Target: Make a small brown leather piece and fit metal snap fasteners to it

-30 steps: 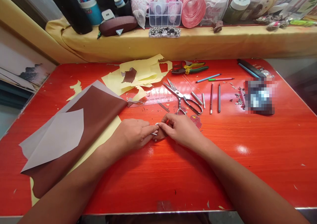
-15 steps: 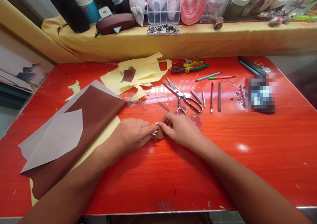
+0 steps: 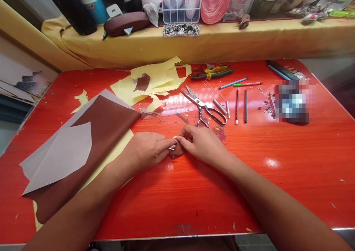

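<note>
Between my hands is a small brown leather piece (image 3: 179, 148), low over the red table, with a small metal snap (image 3: 173, 156) at its lower left corner. My left hand (image 3: 149, 147) is closed at the piece's left side, and a thin metal rod (image 3: 171, 148) pokes out from its fingers. With thumb and forefinger my right hand (image 3: 198, 142) pinches the upper edge of the piece. A small whitish round thing (image 3: 175, 137) shows at the top, partly covered by fingers. Just beyond the hands lie open scissors (image 3: 203, 108).
Folded brown leather (image 3: 105, 121) with a grey underside lies left, over yellow paper (image 3: 158, 77). Pliers (image 3: 212, 72), pens (image 3: 246, 107) and metal rods (image 3: 220, 107) are farther back. Small snap parts (image 3: 268, 107) lie right. A yellow-covered ledge (image 3: 166, 49) holds a clear box (image 3: 181, 9).
The view has shifted slightly. Both hands stay on the brown leather piece in nearly the same pose.
</note>
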The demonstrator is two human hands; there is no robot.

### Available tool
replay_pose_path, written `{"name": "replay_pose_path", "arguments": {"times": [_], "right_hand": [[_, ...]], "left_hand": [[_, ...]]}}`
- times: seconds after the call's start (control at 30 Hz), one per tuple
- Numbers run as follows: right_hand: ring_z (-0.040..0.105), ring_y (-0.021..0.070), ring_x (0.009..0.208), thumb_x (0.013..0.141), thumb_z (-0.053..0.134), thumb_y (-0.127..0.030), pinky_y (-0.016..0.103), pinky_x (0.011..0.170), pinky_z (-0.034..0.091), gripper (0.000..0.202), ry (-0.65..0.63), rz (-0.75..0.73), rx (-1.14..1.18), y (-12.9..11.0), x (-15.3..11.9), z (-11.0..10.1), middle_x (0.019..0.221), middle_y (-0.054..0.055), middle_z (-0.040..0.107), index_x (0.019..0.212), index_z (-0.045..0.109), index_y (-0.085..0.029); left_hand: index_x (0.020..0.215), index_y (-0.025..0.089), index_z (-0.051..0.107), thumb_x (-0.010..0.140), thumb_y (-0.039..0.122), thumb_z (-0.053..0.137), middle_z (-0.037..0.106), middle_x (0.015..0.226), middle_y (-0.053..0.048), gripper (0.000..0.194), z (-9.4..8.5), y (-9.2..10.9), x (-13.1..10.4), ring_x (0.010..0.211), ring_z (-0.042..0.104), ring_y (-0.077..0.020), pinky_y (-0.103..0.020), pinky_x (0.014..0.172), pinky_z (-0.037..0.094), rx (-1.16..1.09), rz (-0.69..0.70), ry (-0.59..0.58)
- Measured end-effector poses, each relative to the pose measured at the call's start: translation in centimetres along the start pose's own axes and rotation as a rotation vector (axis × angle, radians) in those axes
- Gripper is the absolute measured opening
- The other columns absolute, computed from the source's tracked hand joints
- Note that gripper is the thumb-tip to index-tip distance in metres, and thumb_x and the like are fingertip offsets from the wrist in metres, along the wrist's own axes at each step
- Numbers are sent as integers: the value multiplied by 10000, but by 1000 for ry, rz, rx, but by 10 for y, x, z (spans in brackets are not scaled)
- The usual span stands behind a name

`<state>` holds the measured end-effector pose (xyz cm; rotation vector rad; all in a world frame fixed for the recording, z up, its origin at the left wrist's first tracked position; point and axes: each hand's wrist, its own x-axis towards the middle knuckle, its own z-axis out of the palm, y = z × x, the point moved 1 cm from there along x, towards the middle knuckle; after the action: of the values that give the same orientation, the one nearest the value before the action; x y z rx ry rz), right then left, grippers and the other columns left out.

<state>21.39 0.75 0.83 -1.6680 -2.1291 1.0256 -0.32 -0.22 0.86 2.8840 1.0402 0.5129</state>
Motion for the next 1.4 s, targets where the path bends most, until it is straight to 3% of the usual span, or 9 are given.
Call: {"name": "replay_pose_path", "arguments": {"times": [0.23,0.4,0.7,0.77,0.83,0.93,1.03,1.2,1.4], "right_hand": [[636,153,653,971,679,-298,276,584,323,126,0,15,-16,-2,1,-1,754,13,759,890,718,-211],[646,156,670,970,677,-300,270,593,331,127,5,-4,-30,0,2,1,774,17,767,889,712,-210],[654,163,686,970,675,-295,266,599,329,127,7,1,-19,-1,0,-1,780,25,768,885,716,-211],[649,163,684,973,674,-300,268,601,329,136,17,-11,-13,-1,0,0,777,25,763,880,716,-210],[641,164,686,974,675,-300,271,606,332,132,32,-27,-18,0,0,1,773,24,755,888,720,-209],[639,165,691,976,675,-300,276,613,337,135,39,-38,-21,1,0,2,779,24,753,890,722,-207],[648,169,700,973,680,-302,280,615,342,130,32,-28,-17,1,0,2,793,28,762,898,723,-205],[654,187,721,980,673,-328,292,620,352,152,22,-17,-35,-1,-1,-1,802,44,770,902,726,-209],[671,204,759,987,648,-338,298,633,353,173,29,-46,-60,-1,-1,-1,837,53,784,899,729,-213]], "left_hand": [[982,258,755,1028,215,554,775,778,35,211,-1,-2,0,642,678,-147,-294,563,337,-162,-91,-59],[1035,256,767,1012,213,549,787,784,15,224,-1,-3,0,631,673,-154,-288,557,319,-181,-109,-80],[1067,260,775,1040,285,539,766,830,6,239,-16,-2,5,689,655,-152,-277,611,389,-348,-212,-272],[1176,270,761,1065,360,520,781,958,-11,280,-26,-4,6,813,691,-167,-267,706,472,-453,-291,-290],[1390,278,670,1081,435,488,761,1213,-45,391,-36,-7,6,1070,701,-209,-285,885,526,-537,-387,-276],[1545,279,538,1098,487,424,673,1425,-64,506,-47,-11,5,1314,612,-256,-351,1080,500,-633,-498,-273],[1450,270,642,1085,505,444,716,1323,-67,477,-48,-14,5,1252,639,-264,-390,1087,511,-689,-558,-257],[1380,262,707,1043,479,545,773,947,-34,432,-43,-17,6,894,711,-206,-346,854,598,-748,-610,-301],[1331,262,735,1042,468,565,757,1330,-64,393,-45,-18,11,1234,695,-260,-387,1031,578,-730,-555,-294]]}}
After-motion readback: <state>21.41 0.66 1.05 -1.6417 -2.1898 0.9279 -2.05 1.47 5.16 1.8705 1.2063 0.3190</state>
